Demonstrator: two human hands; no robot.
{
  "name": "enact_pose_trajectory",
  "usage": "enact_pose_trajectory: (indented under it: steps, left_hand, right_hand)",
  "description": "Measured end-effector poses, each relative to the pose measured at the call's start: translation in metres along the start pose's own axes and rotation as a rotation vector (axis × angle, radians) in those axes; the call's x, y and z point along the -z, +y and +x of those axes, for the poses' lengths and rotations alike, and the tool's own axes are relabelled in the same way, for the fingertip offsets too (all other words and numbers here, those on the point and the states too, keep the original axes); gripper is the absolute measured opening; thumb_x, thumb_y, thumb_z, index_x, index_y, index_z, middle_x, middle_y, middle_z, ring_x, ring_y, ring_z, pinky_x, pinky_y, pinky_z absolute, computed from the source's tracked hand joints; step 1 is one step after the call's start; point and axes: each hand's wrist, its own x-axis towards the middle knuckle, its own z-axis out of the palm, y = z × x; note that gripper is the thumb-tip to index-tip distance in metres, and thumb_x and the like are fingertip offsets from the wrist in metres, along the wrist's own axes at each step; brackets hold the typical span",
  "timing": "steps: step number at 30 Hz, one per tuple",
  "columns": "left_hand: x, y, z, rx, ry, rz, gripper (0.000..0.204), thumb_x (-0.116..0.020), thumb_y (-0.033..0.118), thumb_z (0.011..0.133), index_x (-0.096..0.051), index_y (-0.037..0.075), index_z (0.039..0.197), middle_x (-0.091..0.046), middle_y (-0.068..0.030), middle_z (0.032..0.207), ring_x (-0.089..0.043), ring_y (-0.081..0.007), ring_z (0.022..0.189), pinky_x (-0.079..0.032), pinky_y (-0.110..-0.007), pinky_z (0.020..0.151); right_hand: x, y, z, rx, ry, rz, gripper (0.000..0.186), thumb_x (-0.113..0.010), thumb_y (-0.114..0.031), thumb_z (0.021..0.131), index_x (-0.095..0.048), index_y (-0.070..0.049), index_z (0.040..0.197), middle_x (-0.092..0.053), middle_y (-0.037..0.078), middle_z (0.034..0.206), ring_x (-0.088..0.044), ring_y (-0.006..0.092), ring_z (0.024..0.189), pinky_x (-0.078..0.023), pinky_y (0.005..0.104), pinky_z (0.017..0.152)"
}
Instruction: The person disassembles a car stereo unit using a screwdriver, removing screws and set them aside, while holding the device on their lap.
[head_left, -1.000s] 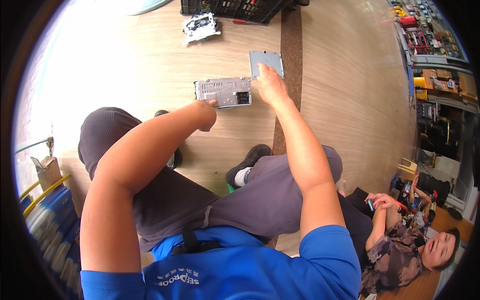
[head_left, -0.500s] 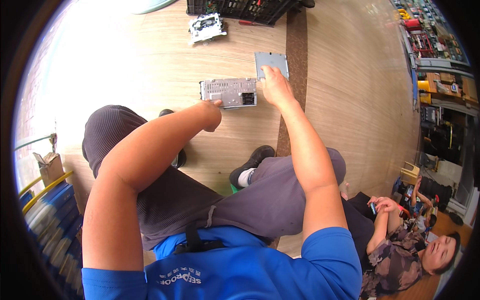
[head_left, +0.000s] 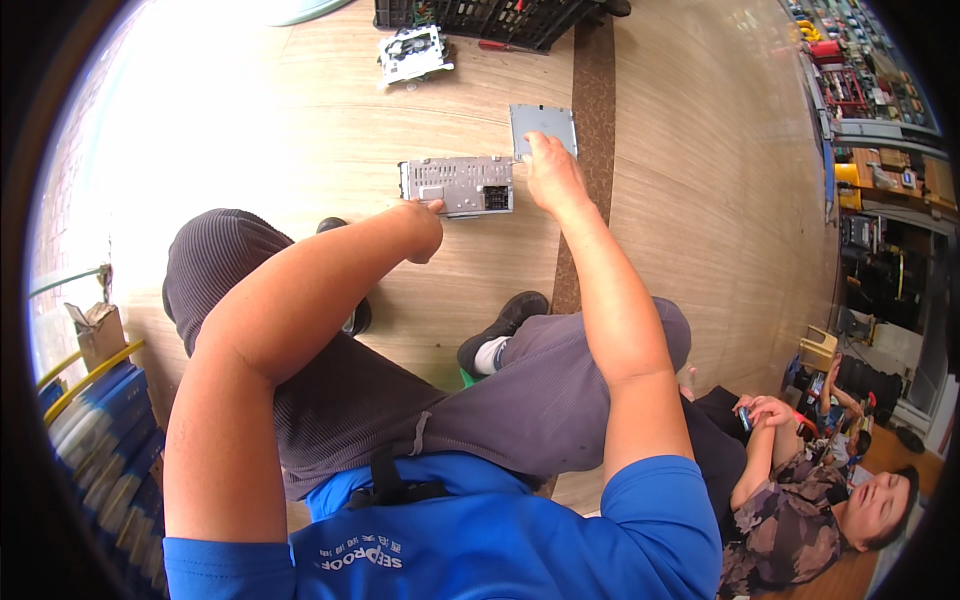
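Observation:
A silvery car radio chassis (head_left: pixel 460 182) with rows of slots and a black connector socket rests on the floor in front of me. At its near left side, my left hand (head_left: pixel 418 230) grips it, a fingertip showing on the edge; the other fingers are mostly hidden. Just beyond its right end lies a flat grey metal cover plate (head_left: pixel 553 122). My right hand (head_left: pixel 555 172) reaches over the plate's near left part, fingers bent and pinching at it. The plate looks flat on the floor or very close to it.
A white-framed disc mechanism (head_left: pixel 412 58) lies at the far left, near a black crate (head_left: pixel 480 20) and a red-handled tool (head_left: pixel 497 45). A dark patterned strip (head_left: pixel 595 90) crosses the floor. Blue boxes (head_left: pixel 110 430) stand left; another person (head_left: pixel 790 490) sits at the right.
Almost nothing differs. My right hand shifts very slightly at the plate; the chassis and my left hand stay in place.

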Motion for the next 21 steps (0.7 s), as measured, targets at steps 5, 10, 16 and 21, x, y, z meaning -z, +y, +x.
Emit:
enact_pose_trajectory:
  steps: [5, 10, 16, 21]
  left_hand:
    - [0.001, 0.000, -0.001, 0.003, -0.014, -0.001, 0.061, -0.073, 0.038, 0.085, -0.056, 0.006, 0.135, -0.013, -0.0082, 0.164, -0.032, -0.0332, 0.144, -0.042, -0.049, 0.105]
    - [-0.002, 0.000, 0.000, 0.008, 0.009, -0.022, 0.060, -0.073, 0.038, 0.085, -0.057, 0.006, 0.133, -0.014, -0.0083, 0.164, -0.032, -0.0335, 0.144, -0.043, -0.049, 0.105]
    - [0.000, 0.001, 0.002, -0.008, -0.015, 0.024, 0.059, -0.073, 0.037, 0.085, -0.058, 0.005, 0.133, -0.014, -0.0086, 0.164, -0.032, -0.0337, 0.144, -0.043, -0.049, 0.105]
    - [-0.005, -0.002, 0.002, 0.004, 0.004, 0.006, 0.059, -0.074, 0.037, 0.084, -0.058, 0.005, 0.132, -0.017, -0.0089, 0.163, -0.036, -0.0333, 0.141, -0.044, -0.049, 0.104]
  right_hand:
    - [0.002, -0.003, -0.003, -0.011, 0.000, 0.041, 0.028, -0.051, -0.014, 0.093, -0.053, -0.006, 0.120, -0.059, 0.023, 0.115, -0.061, 0.0411, 0.108, -0.051, 0.0503, 0.090]
    - [0.003, -0.003, -0.003, 0.048, 0.006, 0.042, 0.031, -0.052, -0.015, 0.094, -0.052, -0.007, 0.123, -0.058, 0.023, 0.118, -0.060, 0.0413, 0.109, -0.051, 0.0504, 0.090]
    - [0.001, 0.000, -0.004, 0.025, 0.025, 0.057, 0.030, -0.051, -0.018, 0.095, -0.052, -0.009, 0.123, -0.058, 0.022, 0.118, -0.060, 0.0411, 0.109, -0.051, 0.0505, 0.089]
    - [0.013, -0.016, -0.004, -0.089, -0.080, 0.030, 0.034, -0.056, -0.014, 0.094, -0.053, -0.012, 0.128, -0.061, 0.021, 0.117, -0.059, 0.0397, 0.109, -0.050, 0.0466, 0.091]
